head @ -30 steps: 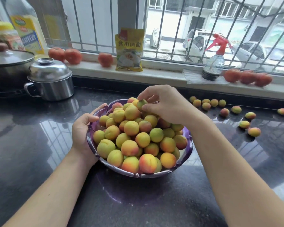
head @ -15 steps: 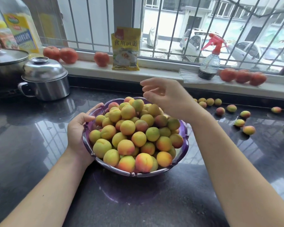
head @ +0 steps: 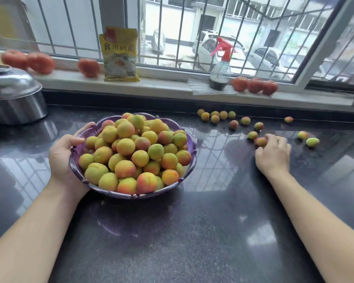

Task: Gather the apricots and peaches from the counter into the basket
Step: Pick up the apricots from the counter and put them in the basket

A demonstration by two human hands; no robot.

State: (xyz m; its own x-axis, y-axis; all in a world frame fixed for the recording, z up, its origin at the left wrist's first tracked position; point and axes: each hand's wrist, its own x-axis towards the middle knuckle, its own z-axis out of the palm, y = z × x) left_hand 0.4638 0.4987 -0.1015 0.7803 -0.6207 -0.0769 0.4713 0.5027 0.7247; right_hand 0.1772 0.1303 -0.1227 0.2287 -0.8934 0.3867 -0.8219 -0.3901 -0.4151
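Gripping the near-left rim of the basket (head: 187, 158) with the left hand (head: 64, 158), thumb hooked over the edge, fingers wrapped round the far-left side. Heaped well above the rim with fruit (head: 131, 152), yellow, green and red-blushed, all resting on the dark counter (head: 192, 242). Curling the right hand (head: 273, 155) down on the counter, well to the right of the basket, fingertips closing on a reddish apricot (head: 261, 141); cannot tell whether lifted or merely touched. Just beside, to the left, one more loose apricot (head: 252, 135). Farther right, a pair (head: 308, 138) lying apart from the hand. Beyond, a scatter of loose fruit (head: 215, 116) close to the back edge, plus a lone one (head: 288, 119) further right. At far left, a steel pot (head: 14, 99) with domed lid. On the sill (head: 161, 84) behind: tomatoes (head: 28, 62) at left, one tomato (head: 88, 67) next to a yellow packet (head: 120, 55), a spray bottle (head: 221, 66) with red trigger, three more tomatoes (head: 254, 85) to its right. Past the window bars, parked cars (head: 213, 48) and a building.
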